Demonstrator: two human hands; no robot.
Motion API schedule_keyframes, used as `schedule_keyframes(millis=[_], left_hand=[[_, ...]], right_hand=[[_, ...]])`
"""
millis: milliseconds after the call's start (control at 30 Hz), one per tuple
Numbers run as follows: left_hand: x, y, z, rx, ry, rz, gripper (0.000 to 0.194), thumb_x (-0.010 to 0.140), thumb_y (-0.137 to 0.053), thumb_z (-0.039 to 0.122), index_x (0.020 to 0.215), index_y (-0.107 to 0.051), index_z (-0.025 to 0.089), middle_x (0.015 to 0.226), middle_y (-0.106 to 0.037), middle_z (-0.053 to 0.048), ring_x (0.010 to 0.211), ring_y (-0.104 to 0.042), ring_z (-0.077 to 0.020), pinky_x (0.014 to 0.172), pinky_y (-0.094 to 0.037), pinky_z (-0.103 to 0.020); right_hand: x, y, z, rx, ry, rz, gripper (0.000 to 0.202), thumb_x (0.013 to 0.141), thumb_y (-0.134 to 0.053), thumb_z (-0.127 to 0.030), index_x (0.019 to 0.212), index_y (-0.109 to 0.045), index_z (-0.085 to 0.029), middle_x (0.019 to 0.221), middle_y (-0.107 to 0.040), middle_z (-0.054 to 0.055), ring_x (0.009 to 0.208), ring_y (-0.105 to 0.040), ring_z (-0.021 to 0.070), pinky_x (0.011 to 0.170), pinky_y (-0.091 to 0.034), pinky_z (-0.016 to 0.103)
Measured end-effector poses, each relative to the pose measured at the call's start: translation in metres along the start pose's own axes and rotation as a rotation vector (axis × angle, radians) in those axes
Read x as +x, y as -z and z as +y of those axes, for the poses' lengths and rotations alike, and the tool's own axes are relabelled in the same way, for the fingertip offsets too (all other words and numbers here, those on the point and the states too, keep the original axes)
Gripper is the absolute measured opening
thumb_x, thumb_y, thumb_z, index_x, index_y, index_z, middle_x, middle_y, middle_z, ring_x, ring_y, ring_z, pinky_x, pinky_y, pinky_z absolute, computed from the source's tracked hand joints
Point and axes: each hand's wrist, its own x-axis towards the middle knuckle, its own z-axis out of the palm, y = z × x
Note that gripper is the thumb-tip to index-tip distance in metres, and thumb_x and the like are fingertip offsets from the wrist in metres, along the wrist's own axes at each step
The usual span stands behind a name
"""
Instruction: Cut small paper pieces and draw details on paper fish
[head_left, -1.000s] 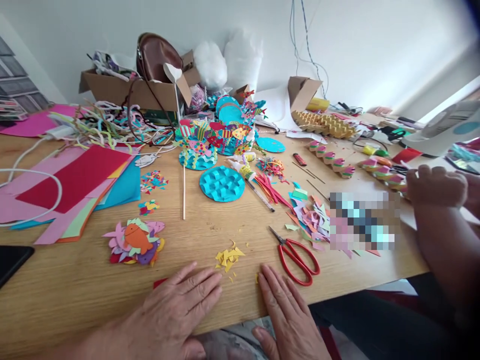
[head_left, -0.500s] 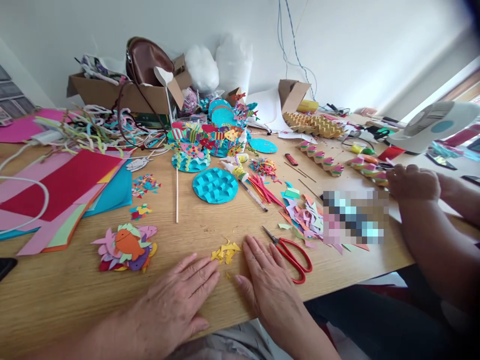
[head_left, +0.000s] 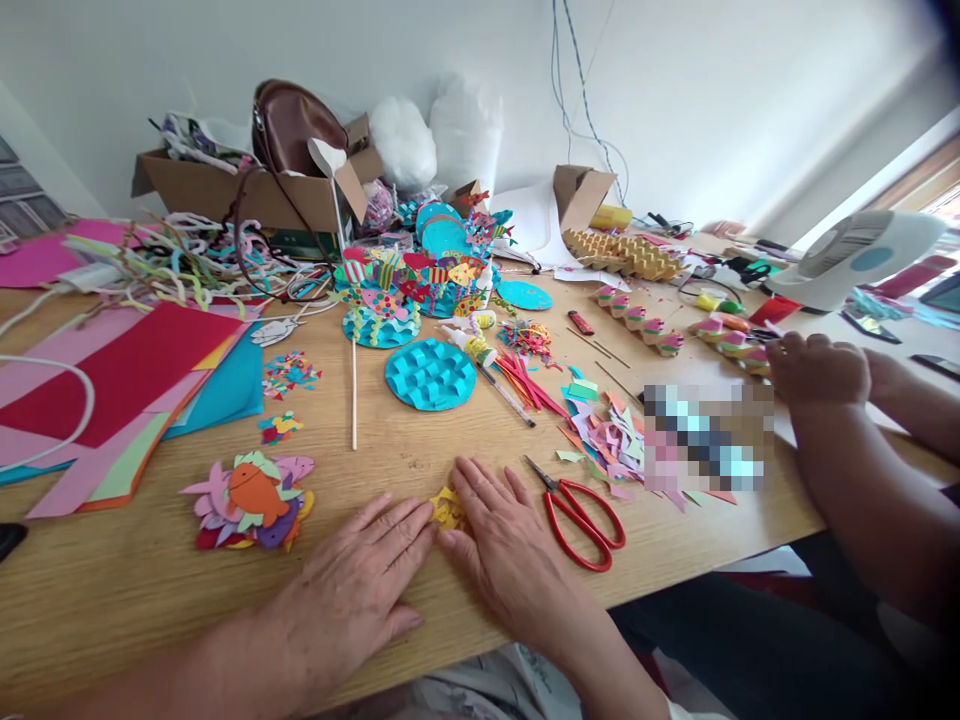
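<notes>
Both my hands lie palm down on the wooden table [head_left: 135, 580], with the small heap of yellow paper scraps [head_left: 448, 509] in the narrow gap between them. Taking that heap as the clock's centre, my left hand [head_left: 352, 570] comes in from eight o'clock, its fingers stretched out and held close together, the tips right at the scraps' edge. My right hand [head_left: 506, 540] comes in from four o'clock, fingers long and only slightly spread, bordering the scraps, thumb below them. Neither hand grips anything; what lies under my palms I can't tell.

The red-handled scissors [head_left: 583, 520] rest at three o'clock, just beside my right hand. At nine o'clock sits a pile of paper fish [head_left: 255, 490], an orange one on top, and farther out, at ten, overlapping coloured sheets [head_left: 150, 365]. A blue woven disc [head_left: 430, 375] lies flat at twelve, with a glue bottle [head_left: 478, 346] on its side beyond it, towards one. Pastel offcuts [head_left: 615, 435] spread at two o'clock; well past them is another person's hand [head_left: 817, 370], beside a twisted paper strip [head_left: 731, 345].
</notes>
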Motion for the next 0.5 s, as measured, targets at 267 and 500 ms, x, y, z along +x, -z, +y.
schedule_keyframes(millis=[267, 500], left_hand=[[-0.014, 0.007, -0.003, -0.004, -0.034, 0.058, 0.052, 0.078, -0.061, 0.024, 0.127, -0.048, 0.013, 0.132, -0.053, -0.009, 0.119, -0.050, -0.0244, 0.101, -0.040, -0.040], [-0.013, -0.001, 0.006, -0.020, -0.081, 0.052, 0.051, 0.079, -0.060, 0.029, 0.127, -0.049, 0.014, 0.132, -0.053, -0.009, 0.120, -0.049, -0.0234, 0.102, -0.038, -0.037]], right_hand=[[-0.035, 0.015, 0.020, -0.080, -0.029, 0.022, 0.056, 0.094, -0.031, -0.044, 0.135, -0.040, -0.006, 0.141, -0.037, 0.017, 0.132, -0.031, 0.0262, 0.106, -0.029, 0.051], [-0.035, -0.003, 0.004, -0.100, -0.035, -0.008, 0.056, 0.090, -0.045, -0.038, 0.134, -0.041, -0.005, 0.141, -0.036, 0.018, 0.130, -0.035, 0.0286, 0.106, -0.029, 0.053]])
